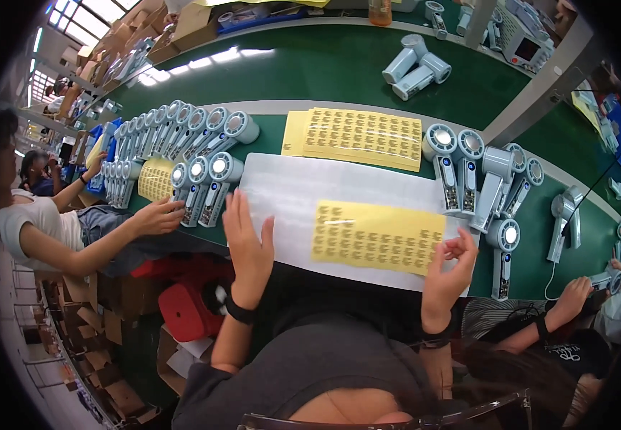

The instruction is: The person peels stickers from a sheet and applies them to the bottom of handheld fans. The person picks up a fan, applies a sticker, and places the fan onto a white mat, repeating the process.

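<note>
My left hand [247, 247] is open, its fingers stretched upward and the thumb apart, at the left edge of a white sheet [275, 183]. It holds nothing, and pale blue handheld fans [217, 190] stand just left of it. My right hand [452, 272] is closed, fingers curled and thumb against the right edge of a yellow sticker sheet [375, 240]. Whether a small sticker is between those fingertips I cannot make out. Rows of small dark-printed stickers cover the yellow sheet, with a bare stretch along its upper part. One fan [503, 254] lies just right of my right hand.
More yellow sticker sheets [364, 136] lie beyond the white sheet. Fans [468, 168] are grouped at the right, with long rows [174, 129] at the left. A co-worker's hand [160, 216] is close on the left; another person's hand [576, 297] works at the right.
</note>
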Demonstrator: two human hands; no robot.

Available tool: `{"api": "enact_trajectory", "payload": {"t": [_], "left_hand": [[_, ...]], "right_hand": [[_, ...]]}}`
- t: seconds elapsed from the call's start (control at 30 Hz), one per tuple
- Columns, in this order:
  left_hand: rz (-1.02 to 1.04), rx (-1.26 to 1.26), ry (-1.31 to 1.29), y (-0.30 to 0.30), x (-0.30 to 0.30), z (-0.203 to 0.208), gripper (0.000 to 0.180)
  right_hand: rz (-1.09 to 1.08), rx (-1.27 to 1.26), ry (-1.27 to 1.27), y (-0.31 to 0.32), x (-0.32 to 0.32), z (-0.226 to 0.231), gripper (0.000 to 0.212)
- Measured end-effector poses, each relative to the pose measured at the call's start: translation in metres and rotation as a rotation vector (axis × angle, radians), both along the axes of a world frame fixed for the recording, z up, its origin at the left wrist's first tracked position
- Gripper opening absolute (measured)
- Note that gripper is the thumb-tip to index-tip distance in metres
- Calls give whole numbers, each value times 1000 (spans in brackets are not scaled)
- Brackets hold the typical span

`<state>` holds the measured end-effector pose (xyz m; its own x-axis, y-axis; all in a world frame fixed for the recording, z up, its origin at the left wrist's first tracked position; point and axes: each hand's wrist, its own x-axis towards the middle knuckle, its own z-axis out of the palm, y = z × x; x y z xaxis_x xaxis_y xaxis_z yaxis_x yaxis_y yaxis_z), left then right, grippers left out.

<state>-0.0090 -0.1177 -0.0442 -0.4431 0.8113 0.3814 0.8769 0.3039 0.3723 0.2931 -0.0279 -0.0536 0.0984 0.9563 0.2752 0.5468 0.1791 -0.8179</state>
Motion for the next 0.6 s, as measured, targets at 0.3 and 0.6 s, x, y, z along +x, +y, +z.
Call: {"api": "enact_trajectory", "payload": {"t": [0.3, 0.6], "left_hand": [[428, -264, 64, -24, 42, -46, 70], [351, -33, -108, -31, 31, -46, 60]], "right_hand": [[347, 247, -215, -11, -5, 15, 62], [744, 39, -375, -12, -12, 1, 91]]}}
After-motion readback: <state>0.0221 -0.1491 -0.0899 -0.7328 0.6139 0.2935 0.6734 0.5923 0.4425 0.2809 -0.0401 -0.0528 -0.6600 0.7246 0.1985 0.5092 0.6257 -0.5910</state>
